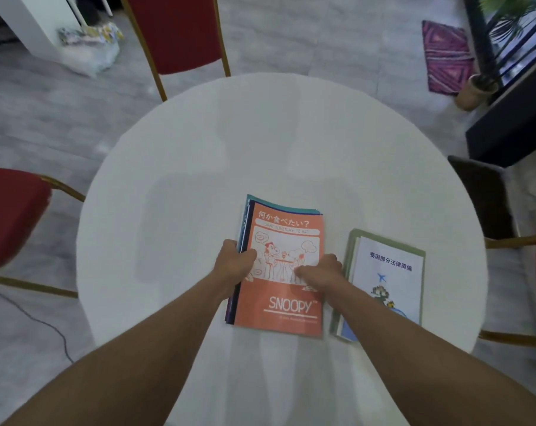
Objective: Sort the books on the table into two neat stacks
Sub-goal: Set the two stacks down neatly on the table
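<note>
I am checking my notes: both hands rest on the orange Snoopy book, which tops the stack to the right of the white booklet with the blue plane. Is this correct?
Not quite. The head view shows the orange Snoopy book on the stack to the left of the white booklet with the blue plane, not to the right. The left hand and right hand do both rest on it.

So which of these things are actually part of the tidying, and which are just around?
Part of the job:
orange Snoopy stack
white booklet stack
left hand
right hand
white round table

Just around:
red chairs
patterned mat
plastic bag
</note>
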### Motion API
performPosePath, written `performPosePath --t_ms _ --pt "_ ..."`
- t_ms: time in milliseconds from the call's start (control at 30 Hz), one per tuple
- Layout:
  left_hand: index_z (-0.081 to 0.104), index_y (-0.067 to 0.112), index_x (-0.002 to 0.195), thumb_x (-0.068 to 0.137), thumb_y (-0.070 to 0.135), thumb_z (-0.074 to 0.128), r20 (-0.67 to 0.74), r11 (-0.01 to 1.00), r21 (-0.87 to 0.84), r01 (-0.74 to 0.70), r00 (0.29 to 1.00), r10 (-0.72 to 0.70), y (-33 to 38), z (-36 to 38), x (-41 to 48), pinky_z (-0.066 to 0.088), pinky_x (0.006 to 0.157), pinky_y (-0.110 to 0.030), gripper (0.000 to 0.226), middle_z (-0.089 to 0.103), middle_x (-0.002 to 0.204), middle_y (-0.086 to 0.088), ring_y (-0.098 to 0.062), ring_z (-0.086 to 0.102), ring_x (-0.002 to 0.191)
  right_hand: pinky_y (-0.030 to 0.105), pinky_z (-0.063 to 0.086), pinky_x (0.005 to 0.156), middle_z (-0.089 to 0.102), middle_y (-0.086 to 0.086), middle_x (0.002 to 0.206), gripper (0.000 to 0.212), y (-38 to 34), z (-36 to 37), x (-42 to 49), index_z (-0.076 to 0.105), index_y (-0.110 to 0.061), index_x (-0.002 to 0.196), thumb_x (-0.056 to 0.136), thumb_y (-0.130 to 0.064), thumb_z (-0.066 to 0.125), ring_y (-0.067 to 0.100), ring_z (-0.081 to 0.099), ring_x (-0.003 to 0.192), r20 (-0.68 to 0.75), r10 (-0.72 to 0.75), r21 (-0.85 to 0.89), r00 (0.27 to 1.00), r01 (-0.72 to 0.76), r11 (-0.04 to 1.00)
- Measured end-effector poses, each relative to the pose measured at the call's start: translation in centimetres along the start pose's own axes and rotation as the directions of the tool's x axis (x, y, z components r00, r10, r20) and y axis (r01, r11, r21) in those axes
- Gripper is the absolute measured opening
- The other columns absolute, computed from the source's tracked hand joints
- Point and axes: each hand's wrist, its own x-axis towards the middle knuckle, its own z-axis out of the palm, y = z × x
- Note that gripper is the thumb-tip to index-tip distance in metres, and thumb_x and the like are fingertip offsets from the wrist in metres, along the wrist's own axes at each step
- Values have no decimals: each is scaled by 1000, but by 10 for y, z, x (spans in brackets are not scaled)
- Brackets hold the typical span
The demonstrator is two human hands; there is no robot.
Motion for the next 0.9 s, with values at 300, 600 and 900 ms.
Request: performPosePath --t_ms 300,600,900 --pt "45 19 118 96 24 52 -19 986 -131 -102 995 100 40 -9 23 60 57 -34 24 69 103 -6 -25 74 83 26 55 49 61 1 100 50 -41 -12 11 29 -16 114 88 -17 71 19 70 82 29 -104 316 994 90 945" --pt "51 11 122 95 15 49 -28 975 -1 -223 974 223 110 1 90 62 64 -37 28 62 120 -12 -27 70 93 22 54 52 62 0 106 33 -102 -33 74 40 -24 103 90 -10 67 11 66 78 -125 -231 318 965 260 912" --pt "52 11 127 99 15 50 -12 858 309 -411 900 435 149 23 150 59 80 -35 28 63 126 -10 -26 64 107 40 58 86 55 12 131 41 -125 -33 132 50 -11 133 92 -12 56 28 63 109 -284 -170 164 944 222 961"
